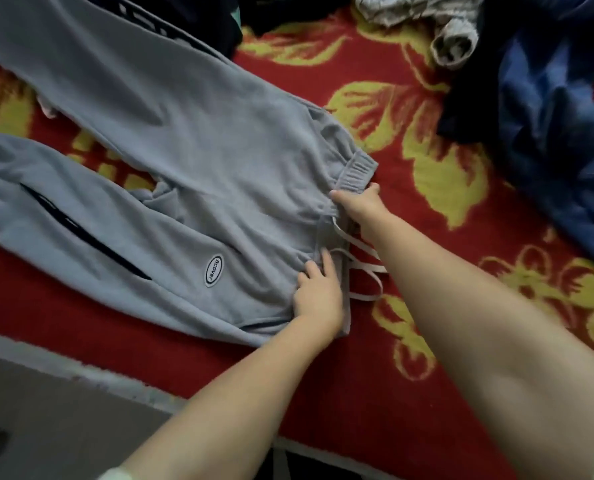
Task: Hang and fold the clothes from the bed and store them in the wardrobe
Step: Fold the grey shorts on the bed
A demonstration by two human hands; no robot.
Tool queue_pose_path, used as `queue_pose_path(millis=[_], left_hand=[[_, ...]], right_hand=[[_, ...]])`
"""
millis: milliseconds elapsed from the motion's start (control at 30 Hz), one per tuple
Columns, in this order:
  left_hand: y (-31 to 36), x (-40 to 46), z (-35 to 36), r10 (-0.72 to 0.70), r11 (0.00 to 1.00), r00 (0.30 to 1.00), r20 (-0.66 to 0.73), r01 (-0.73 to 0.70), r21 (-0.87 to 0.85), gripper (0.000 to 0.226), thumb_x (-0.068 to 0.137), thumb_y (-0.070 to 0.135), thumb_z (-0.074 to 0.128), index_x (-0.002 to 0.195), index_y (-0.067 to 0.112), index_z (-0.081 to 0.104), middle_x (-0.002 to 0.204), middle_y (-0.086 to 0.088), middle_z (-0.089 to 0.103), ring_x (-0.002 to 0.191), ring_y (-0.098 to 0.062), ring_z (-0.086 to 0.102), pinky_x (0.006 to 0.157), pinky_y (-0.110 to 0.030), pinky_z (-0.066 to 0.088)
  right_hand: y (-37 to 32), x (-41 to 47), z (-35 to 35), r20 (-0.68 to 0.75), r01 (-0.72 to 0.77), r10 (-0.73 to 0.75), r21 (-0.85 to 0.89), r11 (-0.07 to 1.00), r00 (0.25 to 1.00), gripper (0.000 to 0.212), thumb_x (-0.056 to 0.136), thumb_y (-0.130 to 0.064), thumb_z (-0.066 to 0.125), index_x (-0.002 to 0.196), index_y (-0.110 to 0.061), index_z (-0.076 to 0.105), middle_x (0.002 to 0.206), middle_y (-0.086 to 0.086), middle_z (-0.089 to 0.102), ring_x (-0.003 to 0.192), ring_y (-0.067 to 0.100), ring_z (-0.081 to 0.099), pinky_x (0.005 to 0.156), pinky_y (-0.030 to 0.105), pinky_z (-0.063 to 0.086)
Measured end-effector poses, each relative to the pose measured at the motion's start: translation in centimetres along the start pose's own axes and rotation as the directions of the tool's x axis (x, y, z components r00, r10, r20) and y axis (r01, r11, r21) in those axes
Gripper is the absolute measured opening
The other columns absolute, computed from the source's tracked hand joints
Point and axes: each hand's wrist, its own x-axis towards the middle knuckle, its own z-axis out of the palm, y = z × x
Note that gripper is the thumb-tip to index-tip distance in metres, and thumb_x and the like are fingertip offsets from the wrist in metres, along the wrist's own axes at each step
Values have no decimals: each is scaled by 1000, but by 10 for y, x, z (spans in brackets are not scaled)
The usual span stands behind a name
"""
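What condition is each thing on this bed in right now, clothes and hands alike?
Grey sweatpants: spread flat on the blanket, legs apart, not yet folded.
Drawstring: untied, loose over the blanket.
Left hand: pressing on the waistband, fingers on the cloth.
Right hand: pinching the waistband.
Blue garment: crumpled in a heap.
Light grey garment: bunched up, unfolded.
Red blanket: laid flat under everything.
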Motion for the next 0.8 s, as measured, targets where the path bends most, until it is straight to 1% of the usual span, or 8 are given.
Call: queue_pose_path(millis=[133,267,400,500,567,633,733,800], left_hand=[[-17,-34,-21,172,980,981,90,-161,-117,76,92,10,43,152,25,-1,135,-16,35,108,-41,53,84,-45,42],[17,-100,-23,415,902,871,262,-357,-244,85,87,8,48,152,29,-2,140,-17,36,109,-44,53,78,-40,39],[105,-143,-10,623,735,705,339,-380,-562,91,89,23,56,152,26,-9,153,-15,22,134,-35,36,106,-36,34],[143,-154,-3,678,718,573,461,-380,-583,87,94,46,52,153,25,-8,157,-10,12,141,-28,28,110,-33,26],[134,-148,-3,682,718,600,418,-444,-535,74,96,42,51,153,18,11,152,-14,25,136,-29,35,109,-34,29],[99,-134,-8,646,733,692,323,-445,-514,56,96,29,52,146,12,34,138,-16,48,124,-29,49,101,-31,37],[0,-97,-25,461,832,864,203,-340,-439,37,93,15,49,129,9,54,118,-12,62,107,-25,57,85,-26,39],[-77,-73,-42,279,911,949,145,-214,-352,30,93,12,47,120,9,59,112,-11,64,101,-25,59,78,-27,40]], right_hand=[[15,-37,-25,44,153,-150,-54,987,988,46,84,-9,62,126,-12,42,110,2,56,100,18,55,88,29,44],[43,-77,-106,106,202,-186,-170,965,977,50,84,-7,62,130,-11,43,120,3,57,109,15,53,95,31,43],[75,-102,-210,-122,116,-155,-280,953,980,42,85,-2,65,124,-1,48,120,16,60,102,17,54,78,18,39],[96,-106,-274,-355,-113,-67,-463,879,933,46,88,-18,64,126,-3,43,127,22,55,114,35,54,89,35,42],[107,-111,-281,-461,-343,52,-575,743,886,62,88,-24,61,139,-8,31,138,26,43,125,43,43,99,48,37],[112,-119,-259,-434,-379,81,-663,646,897,71,89,-25,57,148,-15,18,146,24,30,133,41,31,105,50,31],[105,-129,-187,-167,-73,-77,-738,671,983,57,90,-14,53,144,-10,34,142,23,38,130,39,36,106,46,35],[95,-138,-131,20,124,-157,-716,687,987,41,91,-9,51,132,-7,53,133,20,50,123,35,47,102,41,39]])
